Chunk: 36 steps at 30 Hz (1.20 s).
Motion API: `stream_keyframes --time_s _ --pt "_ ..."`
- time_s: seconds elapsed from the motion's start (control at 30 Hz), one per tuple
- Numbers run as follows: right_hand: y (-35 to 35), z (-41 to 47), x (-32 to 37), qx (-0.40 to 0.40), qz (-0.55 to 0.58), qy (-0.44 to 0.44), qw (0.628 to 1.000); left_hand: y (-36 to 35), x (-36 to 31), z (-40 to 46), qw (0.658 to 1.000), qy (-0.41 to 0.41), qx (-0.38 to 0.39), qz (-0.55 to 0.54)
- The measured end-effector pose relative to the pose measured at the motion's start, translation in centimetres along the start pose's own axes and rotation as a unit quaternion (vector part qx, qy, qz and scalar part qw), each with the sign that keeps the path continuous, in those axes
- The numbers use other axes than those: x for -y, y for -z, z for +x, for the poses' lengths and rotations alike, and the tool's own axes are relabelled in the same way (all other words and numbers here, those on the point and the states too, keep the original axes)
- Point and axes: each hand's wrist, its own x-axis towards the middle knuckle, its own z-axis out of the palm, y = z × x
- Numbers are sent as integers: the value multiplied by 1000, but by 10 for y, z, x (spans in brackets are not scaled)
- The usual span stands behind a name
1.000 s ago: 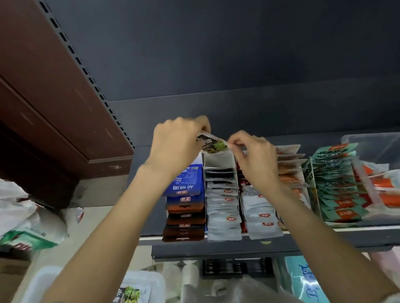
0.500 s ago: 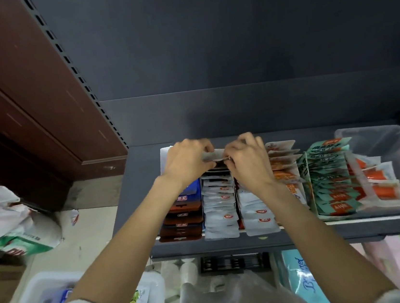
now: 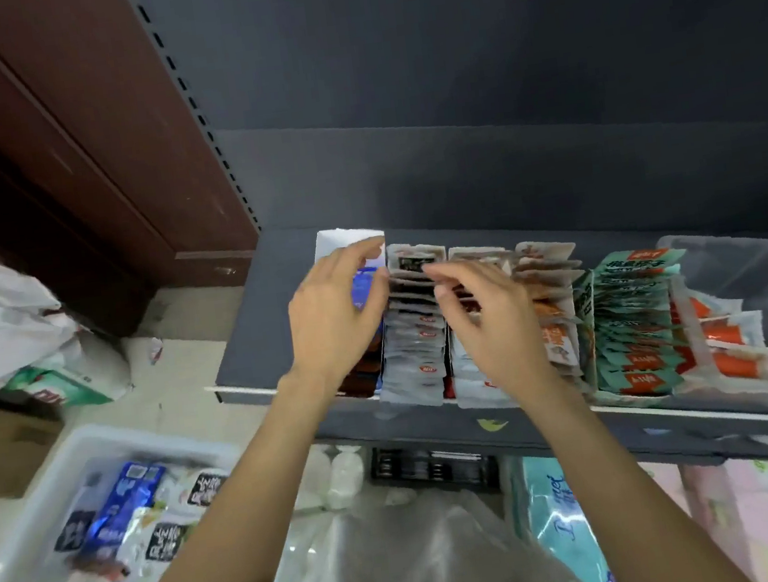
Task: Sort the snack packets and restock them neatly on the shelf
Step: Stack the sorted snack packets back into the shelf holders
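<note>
On the dark grey shelf (image 3: 273, 275) stand several rows of snack packets side by side. A silver packet with a dark label (image 3: 416, 260) sits at the back of the white-silver row (image 3: 417, 359). My left hand (image 3: 337, 316) hovers just left of that row, fingers relaxed, holding nothing, covering part of the blue and brown packets (image 3: 365, 288). My right hand (image 3: 487, 321) hovers just right of it over the second silver row, fingers loosely extended toward the back packet. Green packets (image 3: 631, 309) and orange packets (image 3: 726, 336) fill the right side.
A white bin (image 3: 33, 483) at lower left holds loose blue, black and silver packets. White plastic bags (image 3: 4, 327) lie on the floor at left. A clear bag (image 3: 406, 568) and tissue packs (image 3: 561, 525) sit below the shelf. A clear container (image 3: 755, 255) stands at the shelf's right.
Both hands held the dark-labelled packet above the row, pushed it down into the back of the silver row, then let go and drew apart. The view dipped toward the bin.
</note>
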Motion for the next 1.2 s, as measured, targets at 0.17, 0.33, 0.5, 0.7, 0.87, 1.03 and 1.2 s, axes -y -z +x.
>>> stream_keyframes --time_s 0.17,0.33,0.5,0.7,0.87,1.03,1.2 --pt "-35 -45 43 88 147 89 981 42 28 -105 986 68 -148 39" --pt "-109 -103 68 351 103 133 921 92 72 -228 935 336 -7 116" --pt "-181 -132 95 535 13 168 828 129 143 -314 836 508 126 161" --pt "-285 -143 117 603 -136 137 774 119 216 -323 786 592 133 116" --pt "-348 -158 112 602 -199 23 773 97 249 -325 741 664 85 51" --pt "-369 -176 114 560 -203 3 803 79 270 -320 724 685 66 50" --pt "-375 -183 119 505 -210 -3 837 77 275 -321 713 699 26 46"
